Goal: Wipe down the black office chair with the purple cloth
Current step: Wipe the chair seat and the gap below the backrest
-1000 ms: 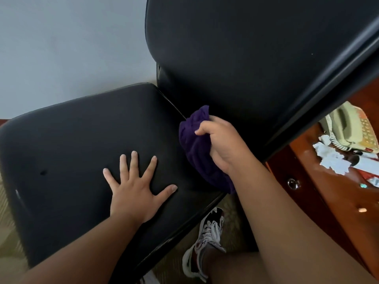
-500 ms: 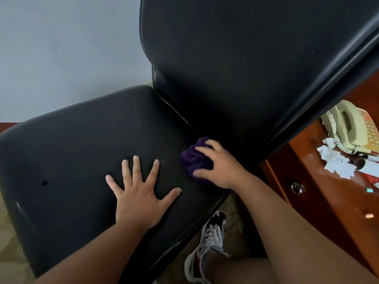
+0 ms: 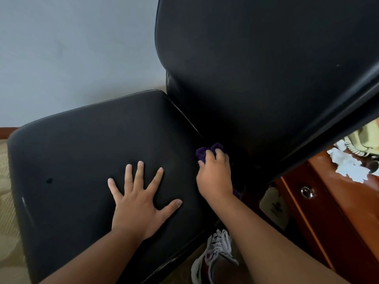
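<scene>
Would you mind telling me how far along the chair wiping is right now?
Done: nothing shows as finished. In hand: the right hand presses the purple cloth into the crease between seat and backrest, left hand flat on the seat. Left: apparently the open seat and upper backrest.

Soft, even daylight; mild wide-angle bending at edges
</scene>
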### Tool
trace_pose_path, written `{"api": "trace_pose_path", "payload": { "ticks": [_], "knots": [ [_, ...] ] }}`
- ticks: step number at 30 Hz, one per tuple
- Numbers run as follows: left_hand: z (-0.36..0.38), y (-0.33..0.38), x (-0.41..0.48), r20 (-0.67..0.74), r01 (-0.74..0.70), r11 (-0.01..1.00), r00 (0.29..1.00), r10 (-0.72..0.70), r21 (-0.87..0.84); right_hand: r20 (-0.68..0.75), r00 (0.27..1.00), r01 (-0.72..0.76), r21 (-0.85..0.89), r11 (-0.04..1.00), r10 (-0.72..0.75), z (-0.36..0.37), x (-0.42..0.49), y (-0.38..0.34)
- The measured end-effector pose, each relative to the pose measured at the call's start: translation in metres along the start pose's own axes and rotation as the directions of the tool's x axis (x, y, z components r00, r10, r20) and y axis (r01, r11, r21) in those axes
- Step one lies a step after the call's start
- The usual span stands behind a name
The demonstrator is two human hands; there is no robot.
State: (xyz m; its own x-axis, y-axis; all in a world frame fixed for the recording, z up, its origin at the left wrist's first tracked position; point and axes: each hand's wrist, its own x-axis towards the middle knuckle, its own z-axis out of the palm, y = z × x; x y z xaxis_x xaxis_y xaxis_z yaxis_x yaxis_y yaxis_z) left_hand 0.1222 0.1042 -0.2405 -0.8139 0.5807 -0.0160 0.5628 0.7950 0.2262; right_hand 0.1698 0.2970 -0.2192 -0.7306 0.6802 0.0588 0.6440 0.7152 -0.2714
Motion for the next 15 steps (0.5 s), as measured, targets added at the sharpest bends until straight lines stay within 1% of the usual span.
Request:
{"api": "trace_pose_path", "payload": {
  "ticks": [2, 4, 6, 8, 11, 13, 15],
  "knots": [
    [0.0, -0.005, 0.0, 0.005, -0.018, 1.0, 1.0, 0.018, 0.0, -0.053, 0.998, 0.031, 0.125, 0.992, -0.024, 0.006, 0.017, -0.006],
    [-0.001, -0.009, 0.0, 0.0, -0.03, 1.0, 1.0, 0.03, -0.004, -0.065, 0.997, 0.06, 0.203, 0.977, -0.048, 0.009, 0.037, -0.016],
    [-0.001, -0.012, 0.0, 0.002, -0.037, 0.999, 0.999, 0.037, -0.001, -0.044, 0.997, 0.067, 0.27, 0.96, -0.057, 0.009, 0.056, -0.025],
    [-0.001, -0.014, 0.0, 0.006, -0.039, 0.999, 0.999, 0.039, 0.004, -0.007, 0.998, 0.065, 0.292, 0.954, -0.066, 0.006, 0.073, -0.027],
    [0.001, -0.012, 0.001, 0.006, -0.033, 0.999, 0.999, 0.033, 0.006, 0.07, 0.988, 0.124, 0.194, 0.973, -0.14, -0.002, 0.075, -0.016],
    [0.001, -0.012, 0.001, 0.006, -0.028, 1.0, 1.0, 0.028, 0.009, 0.116, 0.977, 0.17, 0.08, 0.982, -0.178, -0.011, 0.062, -0.002],
    [0.0, -0.012, 0.001, 0.009, -0.029, 1.0, 1.0, 0.029, 0.011, 0.147, 0.973, 0.186, -0.036, 0.982, -0.179, -0.02, 0.041, 0.014]
  ]
}}
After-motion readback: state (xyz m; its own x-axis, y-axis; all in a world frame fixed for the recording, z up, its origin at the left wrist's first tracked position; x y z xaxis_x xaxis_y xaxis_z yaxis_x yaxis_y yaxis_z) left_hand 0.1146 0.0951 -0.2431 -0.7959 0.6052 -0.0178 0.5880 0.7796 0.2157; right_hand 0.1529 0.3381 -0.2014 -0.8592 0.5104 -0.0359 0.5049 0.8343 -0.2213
